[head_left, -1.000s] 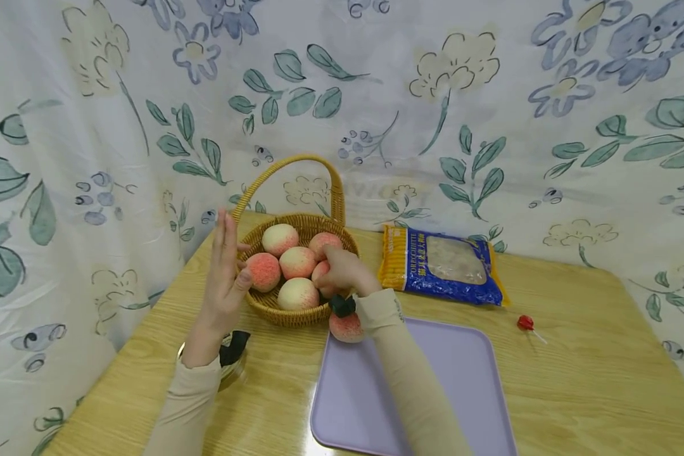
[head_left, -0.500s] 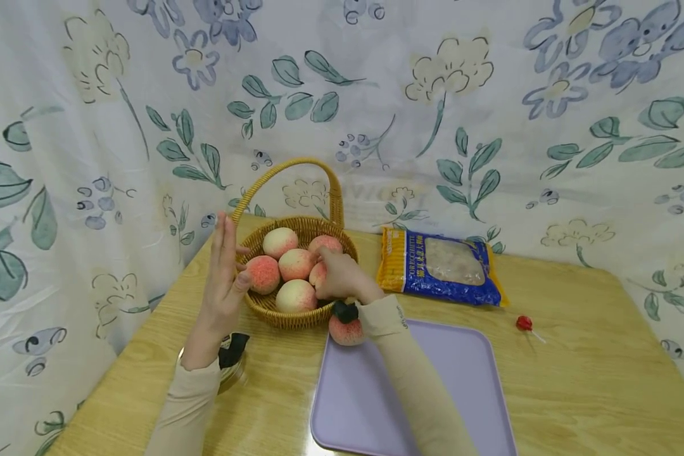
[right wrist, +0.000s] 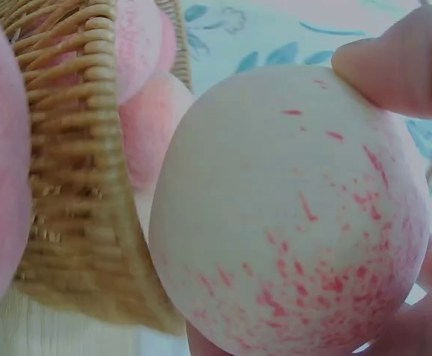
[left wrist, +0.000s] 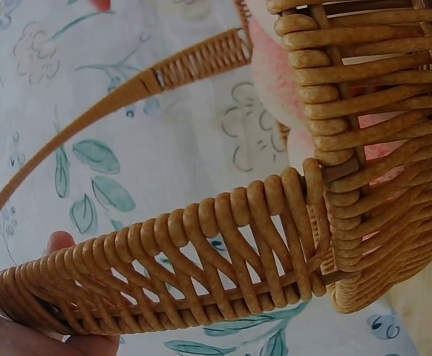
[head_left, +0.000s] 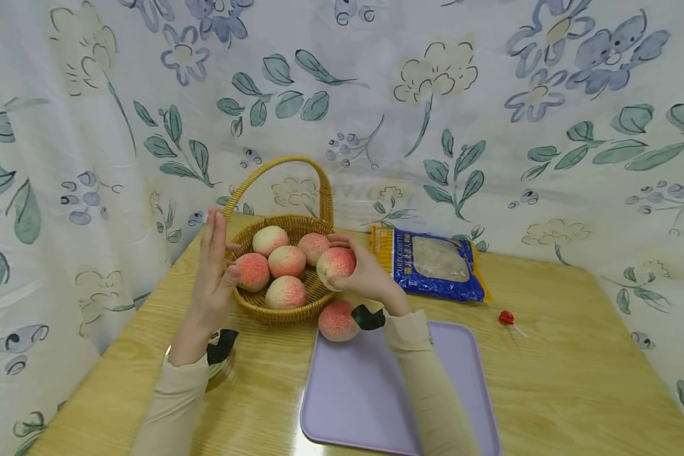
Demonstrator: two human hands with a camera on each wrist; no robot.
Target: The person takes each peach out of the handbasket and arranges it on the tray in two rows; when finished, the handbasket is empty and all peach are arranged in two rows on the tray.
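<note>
In the head view a wicker basket holds several pink and cream peaches. My left hand is at the left foot of its arched handle. Seen from the left wrist, the thumb and a fingertip lie on either side of that handle. My right hand grips one speckled peach between thumb and fingers at the basket's right rim. Below that hand, another peach sits at the far left corner of the lilac tray.
A blue and yellow bag of orecchiette lies behind the tray, near the floral curtain. A red lollipop is to the right. Beneath my left wrist stands a round container, mostly hidden.
My right hand has lifted a peach from the right side of the basket and shifted a little right with it. My left hand keeps its place at the handle.
</note>
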